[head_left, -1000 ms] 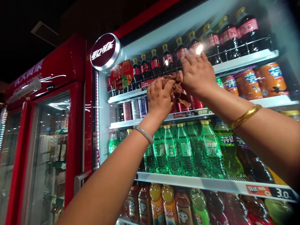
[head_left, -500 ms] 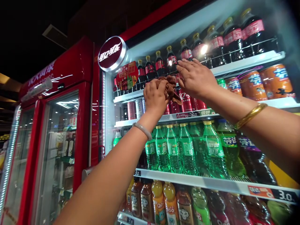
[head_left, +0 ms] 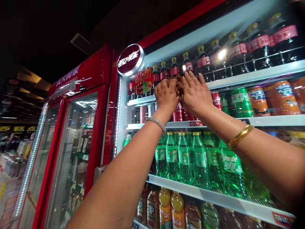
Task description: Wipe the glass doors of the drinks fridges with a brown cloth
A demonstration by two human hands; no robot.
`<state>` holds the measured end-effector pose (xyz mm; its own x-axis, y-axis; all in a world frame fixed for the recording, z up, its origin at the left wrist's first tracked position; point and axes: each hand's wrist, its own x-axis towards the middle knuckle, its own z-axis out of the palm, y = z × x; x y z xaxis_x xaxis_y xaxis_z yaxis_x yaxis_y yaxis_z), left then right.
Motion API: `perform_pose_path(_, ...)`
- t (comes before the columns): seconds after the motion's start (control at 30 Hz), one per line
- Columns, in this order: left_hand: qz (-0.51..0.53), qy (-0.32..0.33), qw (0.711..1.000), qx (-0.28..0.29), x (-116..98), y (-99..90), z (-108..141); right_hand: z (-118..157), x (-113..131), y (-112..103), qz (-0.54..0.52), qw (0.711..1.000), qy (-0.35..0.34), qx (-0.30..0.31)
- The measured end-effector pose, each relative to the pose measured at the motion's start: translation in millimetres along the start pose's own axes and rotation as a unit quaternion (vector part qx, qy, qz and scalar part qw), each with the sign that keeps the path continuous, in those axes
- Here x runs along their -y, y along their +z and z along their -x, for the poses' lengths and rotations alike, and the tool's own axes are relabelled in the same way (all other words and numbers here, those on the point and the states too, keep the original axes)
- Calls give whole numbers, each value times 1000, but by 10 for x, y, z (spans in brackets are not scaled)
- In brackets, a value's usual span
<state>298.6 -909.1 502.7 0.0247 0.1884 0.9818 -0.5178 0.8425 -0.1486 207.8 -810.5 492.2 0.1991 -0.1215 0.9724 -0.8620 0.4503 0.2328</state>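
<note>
Cloth bunched between two hands at the cooler

Through the head view I have the brown cloth (head_left: 179,85) between my hands, apparently against the glass (head_left: 222,54) of the red cooler (head_left: 181,21), in front of the row of cola bottles (head_left: 204,60). My left hand (head_left: 167,95) curls over it, holding it. My right hand (head_left: 194,94) lies flattened to its right, fingers nearly straight; I cannot tell whether the palm pins any cloth.

What worries me is the height: a loose hold on the left could let the cloth slide down. Uneven pressure could make the right hand skid on smooth glass, and a dropped wrist might knock the gold bangle (head_left: 241,136) against it.

The cloth looks soft, matte and crumpled, mostly hidden under fingers. Whether it is damp, I cannot tell.
</note>
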Motion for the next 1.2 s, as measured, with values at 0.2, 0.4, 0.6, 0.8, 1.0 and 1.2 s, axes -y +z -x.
perform_pose_path(0.2, -12, 32, 999, 31, 120, -82, 348, 45, 6, -34, 18, 1000, -12, 1)
perform_pose_path(0.4, -32, 100, 993, 48, 318, -116, 217, 51, -8, 23, 1, 1000, -16, -25)
perform_pose_path(0.6, -44, 92, 994, 33, 434, -67, -94, 30, -48, 87, 30, 998, -19, -44)
perform_pose_path(0.8, -10, 63, 998, -6, 429, -3, -72, 19, -61, 99, 74, 996, -30, -41)
perform_pose_path(1.0, 30, 65, 997, -1, 414, -32, 395, 51, -81, 90, 90, 995, -12, -29)
perform_pose_path(1.2, 37, 137, 990, 0, 739, 23, 97, -77, 26, 78, 52, 998, -16, -17)
